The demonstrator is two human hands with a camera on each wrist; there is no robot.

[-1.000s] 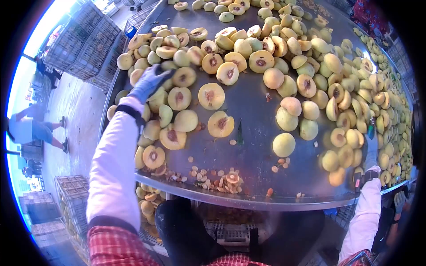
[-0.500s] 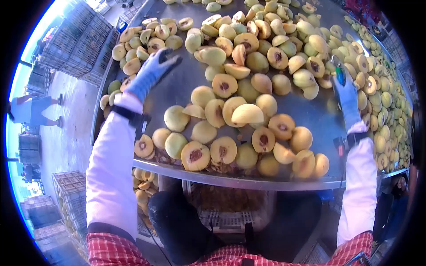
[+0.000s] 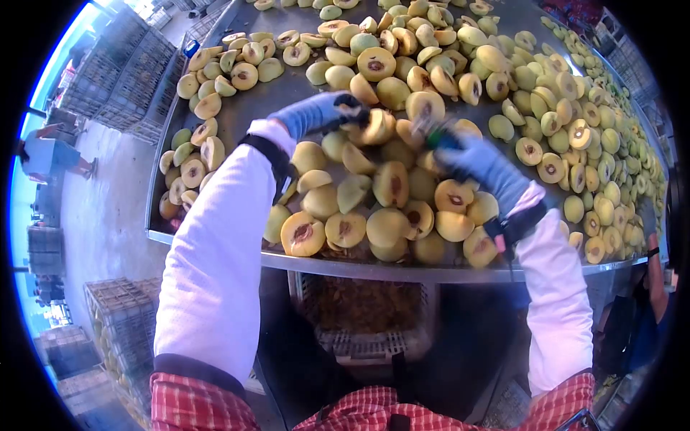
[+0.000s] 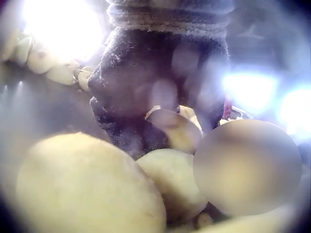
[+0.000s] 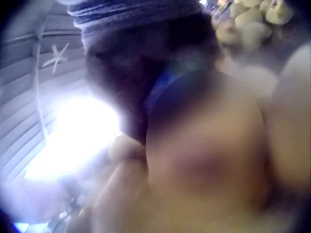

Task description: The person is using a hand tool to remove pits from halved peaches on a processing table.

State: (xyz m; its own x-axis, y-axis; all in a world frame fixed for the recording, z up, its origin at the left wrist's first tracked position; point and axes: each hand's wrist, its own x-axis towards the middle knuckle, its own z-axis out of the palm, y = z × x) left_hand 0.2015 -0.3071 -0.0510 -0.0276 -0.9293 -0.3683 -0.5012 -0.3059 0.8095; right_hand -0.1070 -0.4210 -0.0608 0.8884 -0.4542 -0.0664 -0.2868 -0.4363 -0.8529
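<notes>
Steadying the peach half (image 3: pixel 379 126) pinched in the left hand (image 3: pixel 313 113) is probably advised, since the green-handled tool (image 3: pixel 440 138) gripped in the right hand (image 3: pixel 483 167) is held right beside it.

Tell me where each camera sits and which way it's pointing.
Head: on the head, facing down at the metal table of peach halves; both sleeves, left hand and right hand with a green-handled tool show.
Left wrist: behind the left hand, which grips a peach half.
Right wrist: blurred, behind the right hand, among fruit.
Head and left wrist share that half.
</notes>
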